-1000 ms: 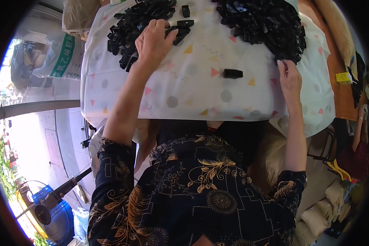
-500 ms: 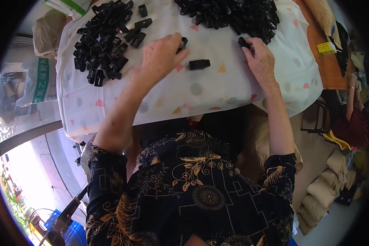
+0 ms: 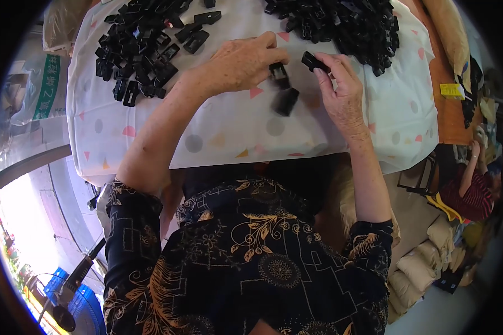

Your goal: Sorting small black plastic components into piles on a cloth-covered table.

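Black plastic parts, small and hollow with slots, are spread over the table. My left hand [image 3: 246,62] is closed over the cloth, its thumb and fingers pinching one black slotted part [image 3: 279,75]. Just below it, a second black part [image 3: 285,103] is smeared by motion and seems to touch the first. My right hand [image 3: 341,86] grips a dark oblong part [image 3: 313,61] between thumb and fingers, a short way to the right. Beyond the hands lie a left heap of parts [image 3: 140,53] and a larger right heap of parts [image 3: 346,30].
A patterned white cloth [image 3: 207,139] covers the table. A yellow box [image 3: 451,91] sits on the bare wood at the right. Stuffed sacks [image 3: 416,265] are stacked on the floor, lower right. Another person [image 3: 475,187] is at the far right. A blue fan [image 3: 84,307] stands lower left.
My left hand has moved right with its part, towards the loose one, which has shifted and turned. My right hand has come left and nearer with its part. The whole view has shifted slightly.
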